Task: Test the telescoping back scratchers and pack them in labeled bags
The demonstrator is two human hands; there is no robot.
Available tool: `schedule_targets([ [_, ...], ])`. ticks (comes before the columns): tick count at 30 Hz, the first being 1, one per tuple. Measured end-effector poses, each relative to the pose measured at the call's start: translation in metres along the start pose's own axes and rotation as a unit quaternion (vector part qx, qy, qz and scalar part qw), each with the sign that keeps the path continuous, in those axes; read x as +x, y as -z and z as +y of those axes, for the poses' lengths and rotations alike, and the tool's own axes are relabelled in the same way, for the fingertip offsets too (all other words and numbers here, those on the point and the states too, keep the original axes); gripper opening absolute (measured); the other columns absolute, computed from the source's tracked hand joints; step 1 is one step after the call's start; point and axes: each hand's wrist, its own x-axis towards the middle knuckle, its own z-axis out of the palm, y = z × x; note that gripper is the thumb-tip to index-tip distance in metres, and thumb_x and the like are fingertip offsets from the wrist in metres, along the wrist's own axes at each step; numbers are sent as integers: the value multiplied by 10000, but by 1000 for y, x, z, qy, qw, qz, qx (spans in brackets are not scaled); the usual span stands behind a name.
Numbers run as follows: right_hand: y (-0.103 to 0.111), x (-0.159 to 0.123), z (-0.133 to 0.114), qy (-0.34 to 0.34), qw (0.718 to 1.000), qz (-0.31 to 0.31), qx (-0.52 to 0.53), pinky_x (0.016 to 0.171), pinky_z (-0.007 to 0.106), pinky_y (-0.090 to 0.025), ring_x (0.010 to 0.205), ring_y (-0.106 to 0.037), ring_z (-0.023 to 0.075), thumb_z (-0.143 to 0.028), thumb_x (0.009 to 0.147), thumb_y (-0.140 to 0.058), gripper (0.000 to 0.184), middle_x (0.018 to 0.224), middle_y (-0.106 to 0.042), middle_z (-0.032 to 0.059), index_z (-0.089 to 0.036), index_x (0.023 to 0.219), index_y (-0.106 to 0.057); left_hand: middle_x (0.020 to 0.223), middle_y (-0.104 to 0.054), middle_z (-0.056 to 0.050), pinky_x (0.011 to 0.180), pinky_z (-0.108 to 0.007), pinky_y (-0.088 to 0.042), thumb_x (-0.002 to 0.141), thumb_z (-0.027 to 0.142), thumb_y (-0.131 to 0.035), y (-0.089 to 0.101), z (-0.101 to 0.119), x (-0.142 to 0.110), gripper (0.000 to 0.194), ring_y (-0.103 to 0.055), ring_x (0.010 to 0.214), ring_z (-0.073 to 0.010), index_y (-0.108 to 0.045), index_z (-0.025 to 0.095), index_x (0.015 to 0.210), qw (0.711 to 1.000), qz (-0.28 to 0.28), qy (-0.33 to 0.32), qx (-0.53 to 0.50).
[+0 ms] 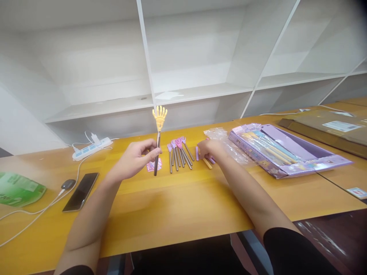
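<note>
My left hand (140, 156) is closed around the metal rod of a back scratcher (159, 122), held upright with its yellow hand-shaped head on top. My right hand (211, 149) reaches down over several small coloured tubes, among them a purple tube (197, 153) and a yellow tube (207, 164). Its fingers are bent downward and mostly hidden, so I cannot tell whether it grips one. Between the hands lies a group of back scratchers (180, 154) with pink and purple heads and metal rods. Small pink printed cards (155, 165) lie behind the left hand's rod.
Clear plastic wrapping (219, 134) lies beside an open purple display box (309, 164) holding wrapped yellow and blue items. A cardboard box (321, 124) is at the far right. On the left are a power strip (92, 149), a phone (80, 192), cables and a green packet (20, 190).
</note>
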Motion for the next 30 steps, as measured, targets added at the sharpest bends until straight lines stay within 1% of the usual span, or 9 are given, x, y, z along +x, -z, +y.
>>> schedule_targets([
  [6, 1, -6, 3, 16, 1000, 21, -16, 937, 419, -644, 1066, -738, 225, -417, 1056, -737, 341, 1241, -742, 96, -148, 1264, -725, 798, -622, 6, 705, -287, -499, 1055, 586, -646, -3, -1, 3, 420, -604, 740, -149, -622, 210, 870, 1000, 1, 5, 11],
  [9, 10, -32, 4, 64, 993, 103, 0, 756, 343, -563, 828, -720, 218, -374, 1042, -712, 287, 918, -758, 107, -113, 926, -748, 911, -637, -29, 822, -330, -537, 1057, 565, -642, -4, -3, 5, 395, -626, 861, -178, -667, 211, 882, 999, 30, -27, 25],
  [11, 14, -56, 2, 123, 976, 178, 33, 697, 311, -483, 787, -688, 196, -407, 1063, -647, 319, 895, -755, 100, -143, 903, -728, 1123, -662, -77, 997, -388, -547, 1054, 560, -645, -5, -4, 7, 379, -648, 1082, -225, -719, 216, 912, 996, 51, -54, 41],
  [13, 12, -80, -5, 237, 935, 235, 115, 689, 273, -459, 803, -673, 157, -480, 1080, -603, 329, 952, -761, 61, -184, 1000, -721, 1332, -642, -105, 1126, -438, -518, 1059, 565, -634, -5, -4, 8, 380, -617, 1284, -271, -744, 222, 937, 996, 47, -66, 39],
  [15, 5, -99, -17, 390, 853, 240, 249, 667, 248, -471, 780, -669, 137, -523, 1061, -629, 342, 904, -751, 36, -194, 1023, -714, 1441, -623, -107, 1168, -453, -506, 1071, 562, -618, -5, -3, 8, 378, -592, 1372, -289, -753, 227, 957, 997, 22, -69, 26],
  [17, -3, -112, -31, 488, 771, 216, 346, 612, 228, -478, 717, -651, 120, -516, 1034, -679, 332, 830, -735, 22, -188, 995, -707, 1415, -652, -99, 1137, -434, -530, 1082, 546, -611, -6, 0, 6, 357, -629, 1322, -275, -760, 233, 998, 997, -12, -71, 7],
  [19, -10, -119, -43, 532, 725, 192, 392, 556, 213, -480, 676, -638, 111, -494, 1014, -716, 310, 799, -729, 14, -189, 971, -686, 1277, -709, -91, 1044, -405, -576, 1086, 536, -611, -8, 4, 4, 345, -689, 1175, -251, -755, 229, 1023, 997, -48, -54, -11],
  [25, -11, -114, -44, 571, 688, 128, 429, 571, 228, -521, 690, -649, 112, -440, 979, -781, 310, 891, -726, 8, -196, 1141, -681, 985, -722, -63, 825, -333, -606, 1080, 541, -635, -8, 9, -2, 357, -704, 910, -202, -717, 206, 987, 995, -80, -11, -50],
  [30, -8, -117, -37, 552, 645, 200, 489, 607, 230, -413, 620, -447, 86, -549, 1035, -708, 348, 685, -492, -62, -202, 1013, -722, 996, -732, -56, 775, -310, -591, 1065, 549, -667, -5, 8, -2, 351, -713, 872, -186, -733, 209, 1004, 998, -66, -6, -13],
])
